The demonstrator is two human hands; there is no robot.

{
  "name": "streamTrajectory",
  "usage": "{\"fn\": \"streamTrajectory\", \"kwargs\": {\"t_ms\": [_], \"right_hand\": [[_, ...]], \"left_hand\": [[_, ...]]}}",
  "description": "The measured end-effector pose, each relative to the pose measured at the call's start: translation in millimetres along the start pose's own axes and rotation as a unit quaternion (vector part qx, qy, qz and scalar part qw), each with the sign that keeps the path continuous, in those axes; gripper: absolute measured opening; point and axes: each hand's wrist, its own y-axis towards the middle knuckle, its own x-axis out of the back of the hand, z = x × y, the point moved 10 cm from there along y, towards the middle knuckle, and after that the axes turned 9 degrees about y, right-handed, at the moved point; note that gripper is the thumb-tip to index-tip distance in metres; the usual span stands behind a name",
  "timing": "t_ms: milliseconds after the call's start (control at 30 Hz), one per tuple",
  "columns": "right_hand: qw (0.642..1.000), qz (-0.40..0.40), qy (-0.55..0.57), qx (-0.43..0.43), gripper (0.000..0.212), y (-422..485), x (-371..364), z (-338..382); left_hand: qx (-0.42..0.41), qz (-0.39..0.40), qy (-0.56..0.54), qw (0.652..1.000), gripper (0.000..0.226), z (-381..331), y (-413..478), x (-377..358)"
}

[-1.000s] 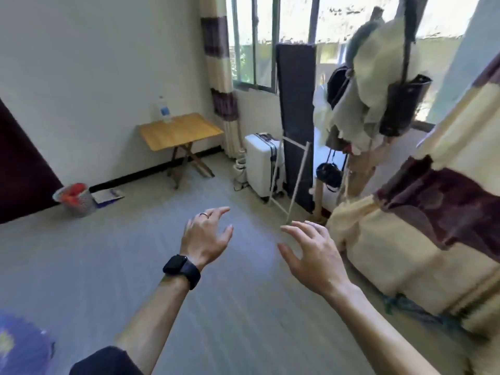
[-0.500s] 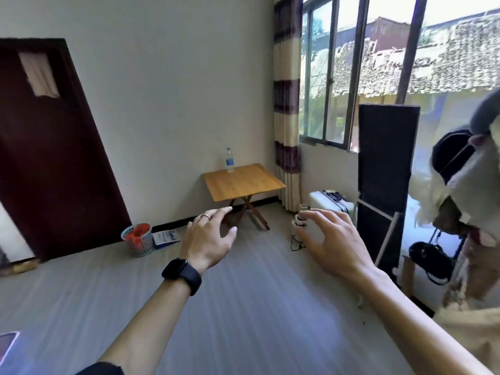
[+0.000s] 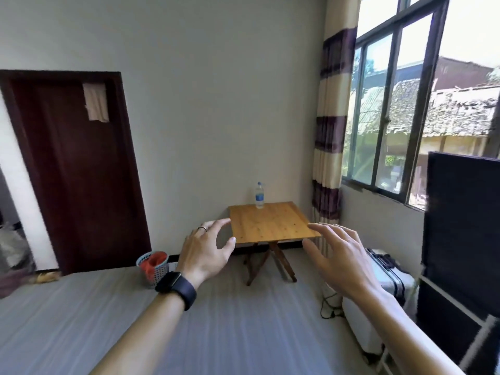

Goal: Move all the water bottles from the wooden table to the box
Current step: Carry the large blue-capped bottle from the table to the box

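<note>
Head view is showing the person facing a wooden folding table [image 3: 273, 221] that is standing against the far wall, with one water bottle [image 3: 259, 195] standing upright near its far edge. Both arms are reaching forward, well short of the table. The left hand [image 3: 205, 250], wearing a ring [image 3: 202, 228] and a black watch [image 3: 177, 289], is holding nothing, its fingers apart and loosely bent. The right hand [image 3: 341, 261] is likewise empty with its fingers spread. Compared with half a second ago, the table is sitting more centrally and looking slightly larger, and the clothes rack on the right has slipped out of view. A mesh basket [image 3: 153, 267] is sitting on the floor left of the table, beside the dark door [image 3: 78, 169]; a white suitcase [image 3: 389, 277] is lying at the right under the window [image 3: 405, 104].
</note>
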Motion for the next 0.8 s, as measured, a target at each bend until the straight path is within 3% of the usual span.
{"fn": "streamTrajectory", "kwargs": {"t_ms": [167, 467, 800], "right_hand": [[0.999, 0.029, 0.035, 0.027, 0.044, 70.4, -76.9, -22.1], [0.994, 0.093, 0.057, 0.019, 0.049, 189.2, -263.1, -56.6], [0.996, 0.082, 0.034, -0.014, 0.049, 357.7, -407.9, -118.9]], "left_hand": [[0.036, -0.018, 0.019, 0.999, 0.047, 51.7, 52.5, -28.8], [0.089, 0.006, 0.045, 0.995, 0.047, 204.9, 186.2, -107.2], [0.045, 0.036, 0.06, 0.997, 0.047, 284.2, 407.6, -193.6]]}}
